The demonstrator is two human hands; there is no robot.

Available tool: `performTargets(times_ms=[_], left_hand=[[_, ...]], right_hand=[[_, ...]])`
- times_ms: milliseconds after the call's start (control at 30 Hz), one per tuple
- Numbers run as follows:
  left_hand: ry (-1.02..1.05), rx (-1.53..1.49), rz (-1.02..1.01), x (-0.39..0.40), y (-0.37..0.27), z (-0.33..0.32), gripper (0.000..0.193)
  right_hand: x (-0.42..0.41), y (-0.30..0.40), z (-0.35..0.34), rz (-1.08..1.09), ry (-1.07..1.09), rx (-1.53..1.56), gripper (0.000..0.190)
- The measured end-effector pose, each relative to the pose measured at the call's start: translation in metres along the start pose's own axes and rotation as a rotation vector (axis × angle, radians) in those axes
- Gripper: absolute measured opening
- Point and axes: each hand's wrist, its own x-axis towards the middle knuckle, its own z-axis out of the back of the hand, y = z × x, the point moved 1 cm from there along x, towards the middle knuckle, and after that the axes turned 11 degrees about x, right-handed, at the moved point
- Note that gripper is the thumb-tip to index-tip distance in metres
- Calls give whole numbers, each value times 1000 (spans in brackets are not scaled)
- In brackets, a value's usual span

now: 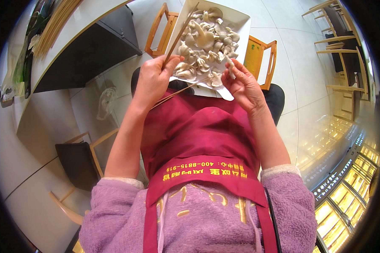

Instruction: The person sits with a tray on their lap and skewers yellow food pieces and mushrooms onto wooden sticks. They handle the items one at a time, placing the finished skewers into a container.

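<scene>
A white rectangular tray [245, 20] full of grey oyster mushrooms [205, 39] lies before me, over my knees. My left hand [153, 79] grips thin brown skewers [185, 27] between thumb and fingers, their far ends pointing up past the tray's left edge. More thin sticks [180, 91] run from below my left wrist to a mushroom [214, 79] at the tray's near edge; whether that hand holds them too is hidden. Over the tray's right side, my right hand [245, 82] pinches a small pale mushroom piece [231, 68] between thumb and fingertips.
Orange wooden frames, one left [161, 31] and one right [261, 60], flank the tray. A counter at left bears a bundle of bamboo skewers [55, 30]. A clear plastic bag [107, 102] lies on the tiled floor. Chairs [345, 47] stand at right, another chair [74, 164] at lower left.
</scene>
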Motion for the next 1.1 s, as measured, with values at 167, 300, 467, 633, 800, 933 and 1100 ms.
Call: performTargets(times_ms=[167,300,467,633,800,933,1100], left_hand=[[215,-312,116,-29,-13,6,20],[319,-414,217,-40,-20,3,20],[314,-369,200,-42,-23,-3,20],[287,-335,189,-45,-24,-6,20],[272,-305,134,-46,-21,-8,21],[245,-302,146,-47,-19,-11,19],[229,-278,131,-47,-20,-12,19]], right_hand=[[4,21,-11,159,76,-59,28],[4,23,-25,179,137,-224,29],[2,17,-35,135,187,-267,29],[0,15,-37,131,147,-259,27],[-2,14,-39,110,122,-209,26],[-3,12,-39,113,128,-202,24],[-3,10,-40,101,104,-194,23]])
